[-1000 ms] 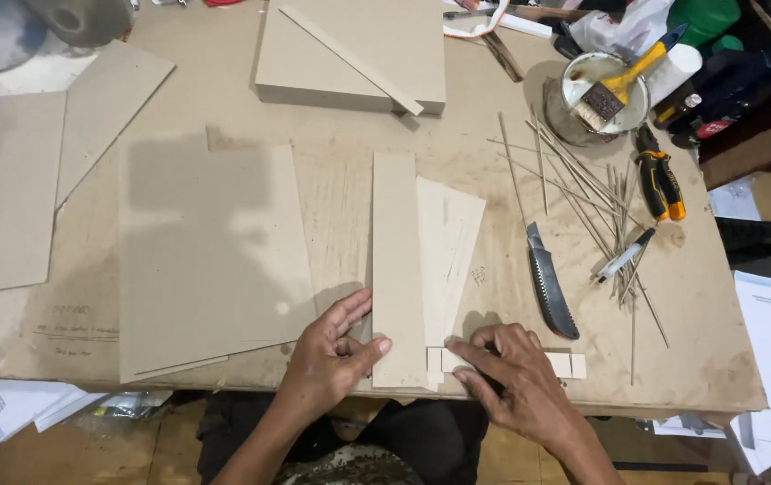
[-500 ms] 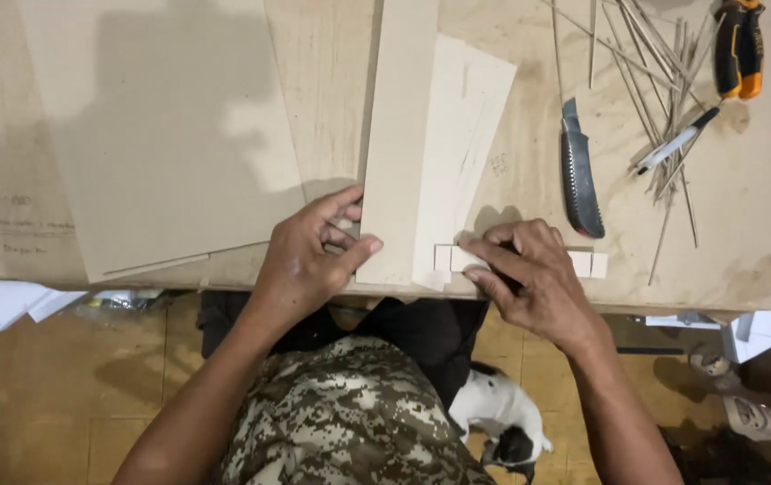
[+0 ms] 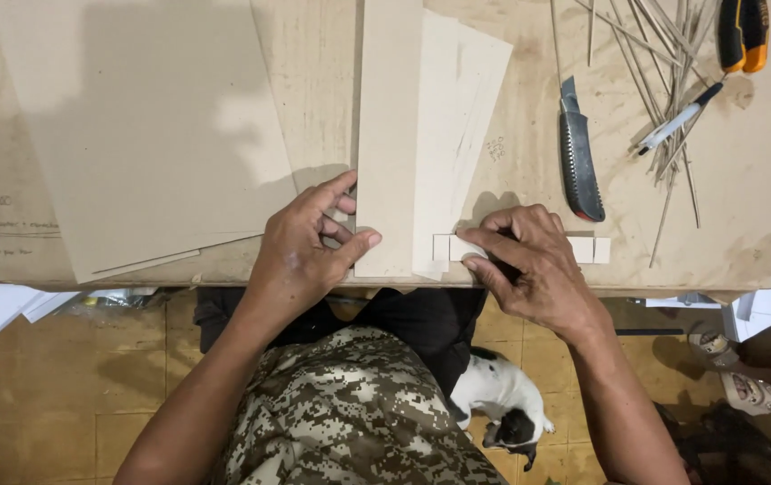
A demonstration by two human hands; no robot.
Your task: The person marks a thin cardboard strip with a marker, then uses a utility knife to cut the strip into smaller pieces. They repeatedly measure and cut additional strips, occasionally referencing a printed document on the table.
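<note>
The view has dropped toward the near edge of the bench [image 3: 224, 269] over the last second, so the far clutter is gone from sight and a black-and-white dog [image 3: 502, 400] now shows on the floor below. The left hand [image 3: 309, 247] has shifted its fingers against the side of the long upright board [image 3: 390, 135] at the near edge. The right hand [image 3: 529, 265] has moved up over the row of small cardboard squares [image 3: 587, 249], its fingertips now pressing the leftmost ones.

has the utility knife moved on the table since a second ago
No. The utility knife lies in the same spot relative to the pale board strip and the bundle of thin sticks; only the head camera has shifted closer and lower.
</note>
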